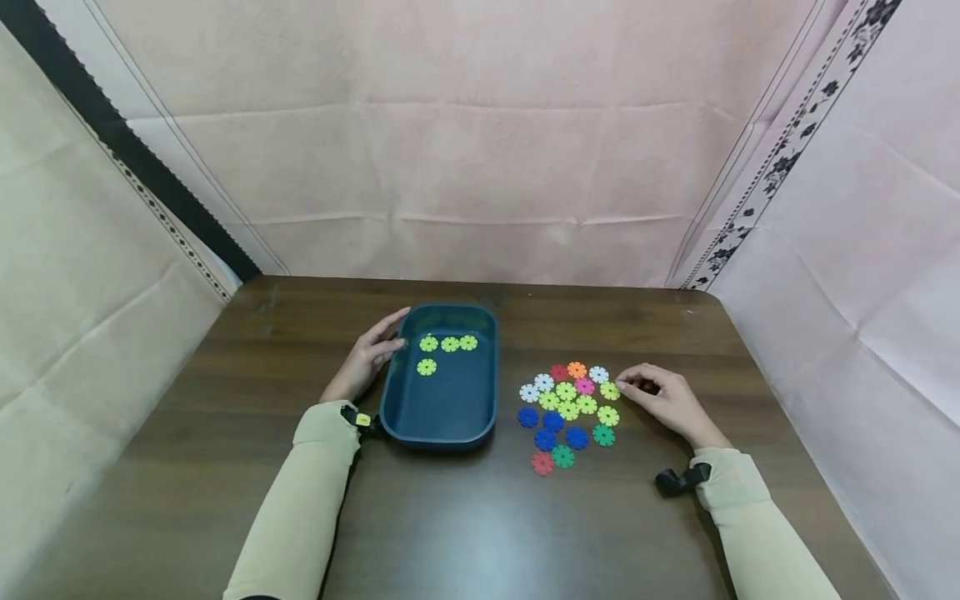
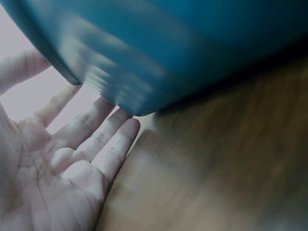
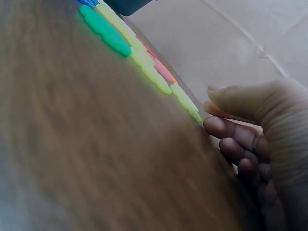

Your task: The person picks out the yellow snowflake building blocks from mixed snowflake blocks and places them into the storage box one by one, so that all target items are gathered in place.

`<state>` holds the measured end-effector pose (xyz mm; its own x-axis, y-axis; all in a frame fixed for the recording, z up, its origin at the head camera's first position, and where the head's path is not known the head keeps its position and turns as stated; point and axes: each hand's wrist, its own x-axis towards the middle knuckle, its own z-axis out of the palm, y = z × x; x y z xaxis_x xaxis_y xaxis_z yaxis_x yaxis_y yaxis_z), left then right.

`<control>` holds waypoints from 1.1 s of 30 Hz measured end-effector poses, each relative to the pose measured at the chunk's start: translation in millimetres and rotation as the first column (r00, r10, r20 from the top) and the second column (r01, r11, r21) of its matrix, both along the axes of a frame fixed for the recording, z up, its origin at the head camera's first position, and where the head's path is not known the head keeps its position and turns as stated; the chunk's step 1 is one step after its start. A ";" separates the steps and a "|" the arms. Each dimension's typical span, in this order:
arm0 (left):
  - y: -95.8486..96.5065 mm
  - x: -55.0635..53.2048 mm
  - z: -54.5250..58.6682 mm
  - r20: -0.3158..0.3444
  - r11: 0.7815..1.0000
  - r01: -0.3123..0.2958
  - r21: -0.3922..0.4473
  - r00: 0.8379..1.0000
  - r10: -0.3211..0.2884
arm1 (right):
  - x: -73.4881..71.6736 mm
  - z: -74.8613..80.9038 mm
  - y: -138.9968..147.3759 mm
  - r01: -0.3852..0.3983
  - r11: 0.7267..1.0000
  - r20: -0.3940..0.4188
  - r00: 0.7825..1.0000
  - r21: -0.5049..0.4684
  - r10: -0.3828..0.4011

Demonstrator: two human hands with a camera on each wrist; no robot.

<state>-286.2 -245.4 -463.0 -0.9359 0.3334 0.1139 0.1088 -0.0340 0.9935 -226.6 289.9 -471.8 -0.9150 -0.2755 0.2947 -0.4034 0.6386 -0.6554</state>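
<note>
My left hand (image 1: 372, 350) is at the left side of a dark blue tray (image 1: 441, 433), its fingers extended against the outer wall (image 2: 144, 57). Inside the tray lie several yellow-green notched plastic discs (image 1: 450, 344). To the right, my right hand (image 1: 660, 400) is beside a group of loose discs in several colours. Its thumb and fingertips come right to the edge of a yellow-green disc (image 1: 610, 391) at the group's right side. In the right wrist view, that disc (image 3: 186, 102) lies flat on the table, with the thumb above the loosely bent fingers.
Blue discs (image 1: 552, 421), green discs (image 1: 603, 435), a red disc (image 1: 542, 463), white discs (image 1: 529, 392) and an orange disc (image 1: 577, 370) lie close together on the brown wooden table (image 1: 465, 533). Pale cloth (image 1: 480, 183) hangs behind and at both sides.
</note>
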 end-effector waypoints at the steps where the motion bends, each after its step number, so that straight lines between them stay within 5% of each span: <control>1: -0.5 0.6 -2.0 0.000 1.000 0.001 -0.003 1.000 -0.001 | 0.2 -1.1 -0.5 -0.004 1.000 0.000 1.000 0.002 0.004; 17: 4.8 30.2 -37.1 -0.008 0.999 -0.015 -0.035 1.000 0.014 | 22.1 -27.1 0.8 -0.063 0.994 -0.015 0.998 0.086 0.065; 26: 3.5 16.7 -14.8 -0.101 0.995 -0.005 -0.099 0.995 -0.005 | 12.6 -18.8 -3.3 -0.050 0.998 -0.046 0.998 0.043 0.052; 33: 0.1 -0.7 1.7 -0.102 0.993 -0.005 -0.119 0.995 -0.008 | -3.0 -5.2 -6.3 -0.015 0.999 -0.059 0.998 0.042 0.017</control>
